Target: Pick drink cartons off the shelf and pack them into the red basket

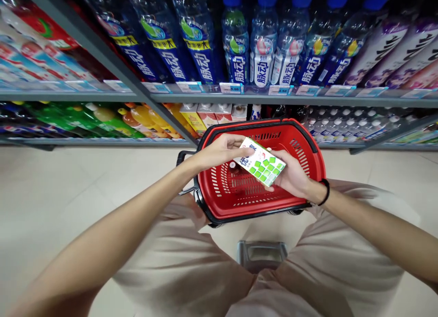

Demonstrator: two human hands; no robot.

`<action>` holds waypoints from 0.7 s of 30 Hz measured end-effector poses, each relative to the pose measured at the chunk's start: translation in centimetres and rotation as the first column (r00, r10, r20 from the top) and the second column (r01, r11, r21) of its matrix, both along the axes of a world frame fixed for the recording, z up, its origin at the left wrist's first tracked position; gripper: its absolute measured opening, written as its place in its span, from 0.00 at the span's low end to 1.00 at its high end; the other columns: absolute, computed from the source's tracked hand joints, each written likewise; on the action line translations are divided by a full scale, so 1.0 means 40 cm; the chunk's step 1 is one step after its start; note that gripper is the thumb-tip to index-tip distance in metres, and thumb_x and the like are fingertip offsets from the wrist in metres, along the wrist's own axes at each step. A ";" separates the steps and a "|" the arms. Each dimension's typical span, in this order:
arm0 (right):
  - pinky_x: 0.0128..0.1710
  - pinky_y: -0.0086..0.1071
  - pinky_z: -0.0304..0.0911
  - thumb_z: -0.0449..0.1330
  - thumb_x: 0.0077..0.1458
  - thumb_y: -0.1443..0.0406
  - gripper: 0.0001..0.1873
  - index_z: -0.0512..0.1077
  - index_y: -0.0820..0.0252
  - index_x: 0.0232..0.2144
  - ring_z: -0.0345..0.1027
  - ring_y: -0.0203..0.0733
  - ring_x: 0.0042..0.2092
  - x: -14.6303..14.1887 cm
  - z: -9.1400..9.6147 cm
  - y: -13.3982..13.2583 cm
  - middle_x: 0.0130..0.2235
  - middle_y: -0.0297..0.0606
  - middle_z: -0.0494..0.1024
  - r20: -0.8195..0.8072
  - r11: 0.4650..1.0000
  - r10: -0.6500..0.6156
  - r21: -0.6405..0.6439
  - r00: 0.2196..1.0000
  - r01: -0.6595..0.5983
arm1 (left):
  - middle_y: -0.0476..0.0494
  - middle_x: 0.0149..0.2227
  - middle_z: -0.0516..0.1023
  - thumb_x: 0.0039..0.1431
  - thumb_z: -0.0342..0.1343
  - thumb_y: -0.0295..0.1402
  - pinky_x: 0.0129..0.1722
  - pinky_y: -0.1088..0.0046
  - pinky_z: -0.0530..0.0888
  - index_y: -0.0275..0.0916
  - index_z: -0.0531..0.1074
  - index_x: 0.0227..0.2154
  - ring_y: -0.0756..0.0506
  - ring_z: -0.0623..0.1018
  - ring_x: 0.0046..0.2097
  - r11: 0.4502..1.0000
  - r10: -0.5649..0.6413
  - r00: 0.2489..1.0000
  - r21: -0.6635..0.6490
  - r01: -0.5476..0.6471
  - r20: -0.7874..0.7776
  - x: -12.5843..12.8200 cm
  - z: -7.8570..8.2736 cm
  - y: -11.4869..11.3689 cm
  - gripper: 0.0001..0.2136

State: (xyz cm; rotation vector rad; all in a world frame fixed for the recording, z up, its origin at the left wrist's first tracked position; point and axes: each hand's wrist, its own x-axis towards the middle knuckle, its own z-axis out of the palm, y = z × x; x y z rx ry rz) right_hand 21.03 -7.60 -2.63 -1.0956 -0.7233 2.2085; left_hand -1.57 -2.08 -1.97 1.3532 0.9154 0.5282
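Observation:
Above the red shopping basket [222, 206] I hold a small white drink carton [265, 167] with green squares printed on it. My left hand [224, 152] grips its upper left end, thumb lying across the front. At the lower right end, my right hand [293, 174] cups the same carton from behind and the side; some of those fingers are hidden. Under the carton, a dark bottle with a pale cap [233, 165] shows partly inside the basket. The basket has slotted walls, a black rim and a black handle at its left.
A shelf edge [260, 98] with price tags runs across, holding blue-labelled bottles [201, 61]. On the lower shelf stand green bottles [71, 121], cartons [222, 114] and clear water bottles [342, 125]. Between my knees, a grey stool-like object [262, 248] rests on the tiled floor [143, 166].

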 end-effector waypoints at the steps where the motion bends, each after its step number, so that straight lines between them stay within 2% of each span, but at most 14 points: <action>1: 0.22 0.32 0.64 0.53 0.65 0.52 0.20 0.71 0.58 0.50 0.71 0.45 0.33 0.000 -0.002 -0.001 0.40 0.43 0.82 -0.007 1.000 -0.003 -0.001 1.000 0.003 | 0.39 0.43 0.85 0.52 0.73 0.47 0.43 0.67 0.80 0.35 0.81 0.44 0.42 0.83 0.42 1.000 -0.024 1.000 0.006 0.023 0.004 0.000 -0.006 0.007 0.23; 6: 0.31 0.35 0.72 0.62 0.60 0.57 0.17 0.74 0.61 0.47 0.75 0.46 0.39 0.008 -0.019 -0.005 0.45 0.46 0.83 -0.067 1.000 -0.007 -0.014 0.998 0.006 | 0.40 0.46 0.85 0.47 0.76 0.39 0.49 0.64 0.80 0.37 0.81 0.45 0.43 0.83 0.44 0.992 -0.116 0.991 0.054 0.113 0.072 0.004 -0.014 0.036 0.23; 10: 0.49 0.38 0.74 0.65 0.58 0.56 0.19 0.76 0.62 0.47 0.78 0.47 0.46 0.020 -0.032 -0.008 0.46 0.47 0.84 -0.029 0.999 -0.022 0.040 0.999 0.023 | 0.41 0.45 0.85 0.46 0.77 0.37 0.48 0.64 0.80 0.39 0.81 0.45 0.44 0.84 0.43 0.984 -0.181 0.982 0.016 0.180 0.049 0.009 -0.007 0.053 0.22; 12: 0.52 0.39 0.73 0.63 0.60 0.54 0.21 0.77 0.62 0.48 0.78 0.47 0.48 0.029 -0.037 -0.008 0.46 0.46 0.84 0.018 0.995 0.003 0.098 1.000 -0.004 | 0.42 0.43 0.85 0.46 0.77 0.37 0.46 0.65 0.81 0.39 0.82 0.44 0.44 0.84 0.43 0.978 -0.208 0.978 0.002 0.208 0.024 0.012 -0.007 0.061 0.21; 14: 0.49 0.39 0.74 0.59 0.64 0.50 0.23 0.77 0.62 0.48 0.78 0.48 0.47 0.042 -0.038 -0.004 0.44 0.45 0.84 0.175 0.973 0.061 0.211 0.983 -0.098 | 0.42 0.42 0.85 0.45 0.77 0.37 0.45 0.66 0.80 0.38 0.82 0.42 0.44 0.84 0.42 0.970 -0.244 0.970 -0.013 0.244 -0.022 0.016 -0.013 0.069 0.21; 15: 0.49 0.40 0.73 0.57 0.66 0.48 0.24 0.77 0.61 0.48 0.78 0.49 0.47 0.050 -0.038 -0.001 0.44 0.45 0.84 0.317 0.936 0.096 0.293 0.944 -0.193 | 0.42 0.42 0.85 0.43 0.77 0.36 0.45 0.67 0.80 0.38 0.81 0.43 0.44 0.84 0.43 0.963 -0.268 0.962 -0.027 0.267 -0.046 0.019 -0.018 0.072 0.22; 16: 0.49 0.41 0.73 0.54 0.69 0.48 0.25 0.77 0.62 0.48 0.78 0.50 0.47 0.058 -0.035 0.003 0.44 0.46 0.84 0.492 0.870 0.112 0.371 0.863 -0.324 | 0.42 0.42 0.85 0.42 0.77 0.36 0.44 0.67 0.80 0.38 0.81 0.43 0.44 0.84 0.42 0.955 -0.295 0.953 -0.041 0.293 -0.070 0.023 -0.027 0.075 0.23; 18: 0.52 0.44 0.71 0.50 0.72 0.52 0.24 0.76 0.64 0.51 0.78 0.55 0.49 0.078 -0.030 0.012 0.47 0.51 0.83 0.812 0.659 0.052 0.410 0.581 -0.631 | 0.41 0.40 0.85 0.41 0.77 0.38 0.38 0.70 0.79 0.38 0.81 0.42 0.44 0.83 0.40 0.933 -0.359 0.924 -0.063 0.354 -0.133 0.035 -0.056 0.078 0.23; 20: 0.53 0.49 0.69 0.49 0.73 0.56 0.24 0.73 0.69 0.56 0.78 0.61 0.51 0.097 -0.025 0.019 0.50 0.58 0.81 0.961 0.454 -0.042 0.263 0.275 -0.852 | 0.41 0.37 0.84 0.44 0.75 0.42 0.31 0.72 0.77 0.36 0.80 0.39 0.44 0.82 0.35 0.916 -0.400 0.882 -0.091 0.390 -0.250 0.054 -0.105 0.077 0.21; 21: 0.52 0.50 0.70 0.50 0.73 0.58 0.24 0.73 0.71 0.57 0.78 0.64 0.52 0.107 -0.023 0.021 0.50 0.61 0.81 0.988 0.384 -0.051 0.156 0.147 -0.910 | 0.42 0.35 0.83 0.45 0.74 0.44 0.28 0.73 0.75 0.36 0.80 0.38 0.45 0.81 0.33 0.913 -0.406 0.848 -0.115 0.391 -0.340 0.065 -0.136 0.074 0.21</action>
